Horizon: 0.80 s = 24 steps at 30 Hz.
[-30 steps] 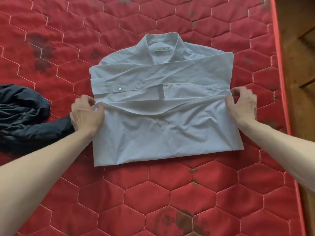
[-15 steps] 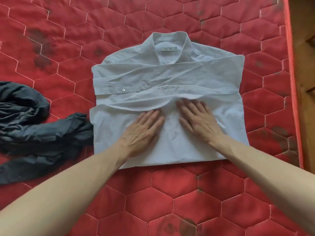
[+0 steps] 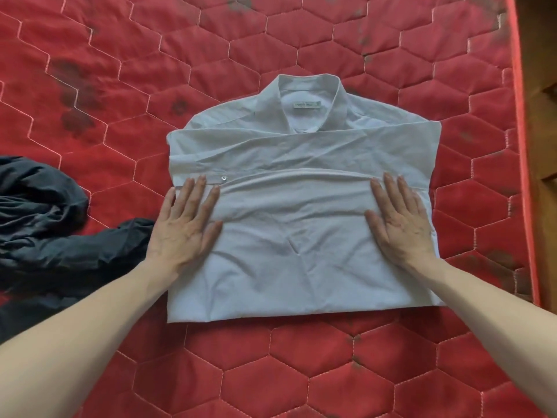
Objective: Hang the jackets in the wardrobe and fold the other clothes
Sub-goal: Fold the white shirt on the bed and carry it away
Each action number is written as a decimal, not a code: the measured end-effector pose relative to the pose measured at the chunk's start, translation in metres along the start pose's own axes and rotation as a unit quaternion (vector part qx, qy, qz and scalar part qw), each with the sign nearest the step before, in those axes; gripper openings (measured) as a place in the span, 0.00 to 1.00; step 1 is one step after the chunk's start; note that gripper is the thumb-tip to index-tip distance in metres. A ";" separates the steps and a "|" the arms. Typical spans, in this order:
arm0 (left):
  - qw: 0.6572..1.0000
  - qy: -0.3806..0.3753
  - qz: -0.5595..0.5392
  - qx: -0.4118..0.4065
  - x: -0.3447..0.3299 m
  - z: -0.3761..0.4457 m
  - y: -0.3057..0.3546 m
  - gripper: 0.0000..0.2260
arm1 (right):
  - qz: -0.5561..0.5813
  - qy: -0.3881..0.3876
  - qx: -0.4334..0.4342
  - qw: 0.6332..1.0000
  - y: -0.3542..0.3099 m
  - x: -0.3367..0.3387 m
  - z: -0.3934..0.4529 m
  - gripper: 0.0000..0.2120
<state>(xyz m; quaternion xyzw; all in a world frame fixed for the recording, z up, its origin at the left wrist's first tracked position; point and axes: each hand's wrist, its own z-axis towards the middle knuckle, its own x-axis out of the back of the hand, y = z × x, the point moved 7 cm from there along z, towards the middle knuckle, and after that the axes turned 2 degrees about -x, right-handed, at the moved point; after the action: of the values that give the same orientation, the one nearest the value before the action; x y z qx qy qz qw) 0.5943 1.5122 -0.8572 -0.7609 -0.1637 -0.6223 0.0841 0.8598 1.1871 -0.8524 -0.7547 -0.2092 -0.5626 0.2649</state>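
A white collared shirt [image 3: 301, 236] lies folded on the red quilted mattress [image 3: 271, 40], collar at the far end, sleeves crossed over the chest and the lower part folded up over them. My left hand [image 3: 184, 227] presses flat on the shirt's left edge, fingers straight and spread. My right hand [image 3: 398, 221] presses flat near the shirt's right edge in the same way. A dark crumpled jacket [image 3: 45, 224] lies on the mattress at the left, touching the shirt's left side behind my left hand.
The mattress edge [image 3: 521, 146] runs down the right side, with wooden furniture or floor [image 3: 542, 116] beyond it. Dark stains mark the mattress at upper left and near the bottom.
Both hands slid outward from the middle of the folded shirt to its left and right edges, smoothing it flat. One second ago they gripped the fold's two ends.
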 end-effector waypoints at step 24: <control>0.998 -0.005 -0.007 -0.070 0.007 -0.122 0.091 0.39 | -0.139 0.008 0.199 0.970 0.010 0.003 -0.154 0.31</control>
<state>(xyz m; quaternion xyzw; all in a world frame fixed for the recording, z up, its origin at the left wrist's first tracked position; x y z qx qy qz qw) 0.5160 1.3878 -0.8179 -0.7668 -0.1257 -0.6289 0.0253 0.7528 1.0820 -0.8165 -0.6458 -0.4172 -0.5473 0.3306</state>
